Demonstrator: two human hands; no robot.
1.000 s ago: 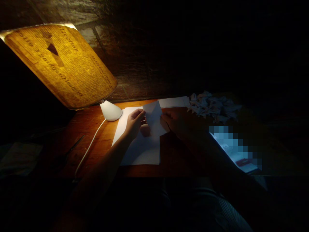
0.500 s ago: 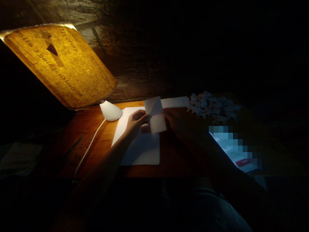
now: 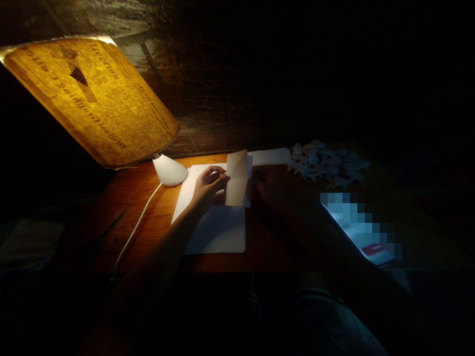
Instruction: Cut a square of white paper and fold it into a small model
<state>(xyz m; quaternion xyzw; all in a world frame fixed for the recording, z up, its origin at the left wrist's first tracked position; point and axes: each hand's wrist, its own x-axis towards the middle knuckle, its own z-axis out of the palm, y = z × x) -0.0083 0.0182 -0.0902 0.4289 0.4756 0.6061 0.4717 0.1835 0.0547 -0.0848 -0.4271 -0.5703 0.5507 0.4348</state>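
A small white sheet of paper (image 3: 236, 180) with crease lines stands raised over the desk, folded so that two layers show. My left hand (image 3: 210, 183) pinches its left edge between thumb and fingers. At its right edge is my right hand (image 3: 265, 182), closed in deep shadow; its fingers appear to hold the paper there. Beneath lies a stack of larger white sheets (image 3: 218, 235) on the wooden desk. A strip of white paper (image 3: 270, 156) lies behind my right hand.
On the left stands a lit lamp with a printed yellow shade (image 3: 92, 104), a white base (image 3: 169, 169) and a white cord (image 3: 139, 225). Several folded paper pieces (image 3: 326, 163) are heaped at the back right. A lit phone (image 3: 365, 237) lies nearer on the right. Behind is a stone wall (image 3: 166, 64).
The small paper has turned from a nearly flat face toward me to a folded shape with two layers apart. Both hands stay in nearly the same place.
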